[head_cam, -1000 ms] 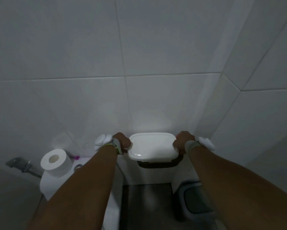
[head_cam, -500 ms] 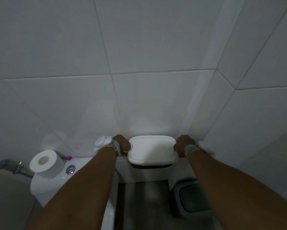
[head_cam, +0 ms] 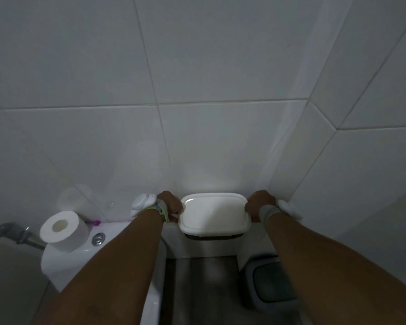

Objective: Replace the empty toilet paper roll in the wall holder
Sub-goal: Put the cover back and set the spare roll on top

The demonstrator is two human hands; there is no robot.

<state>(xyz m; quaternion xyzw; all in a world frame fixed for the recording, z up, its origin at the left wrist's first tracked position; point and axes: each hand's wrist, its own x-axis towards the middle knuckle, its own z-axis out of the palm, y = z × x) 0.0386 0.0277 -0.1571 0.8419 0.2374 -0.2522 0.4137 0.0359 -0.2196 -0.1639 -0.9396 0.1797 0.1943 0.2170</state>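
Note:
A white wall holder [head_cam: 213, 213] with a rounded lid is fixed to the tiled wall at lower centre; a dark slot shows under its front edge. My left hand [head_cam: 170, 205] grips the holder's left side and my right hand [head_cam: 258, 205] grips its right side, fingers curled around the lid's edges. A full white toilet paper roll [head_cam: 63, 231] stands on end on the toilet cistern [head_cam: 65, 266] at lower left. What is inside the holder is hidden.
A chrome flush button [head_cam: 98, 238] sits on the cistern beside the roll. A metal hose fitting [head_cam: 14, 233] sticks out at far left. A grey bin [head_cam: 271, 281] stands on the dark floor at lower right. White tiled walls meet in a corner on the right.
The view has shifted slightly, so the holder and roll sit a little differently in frame. Both hands stay gripped on the holder's sides.

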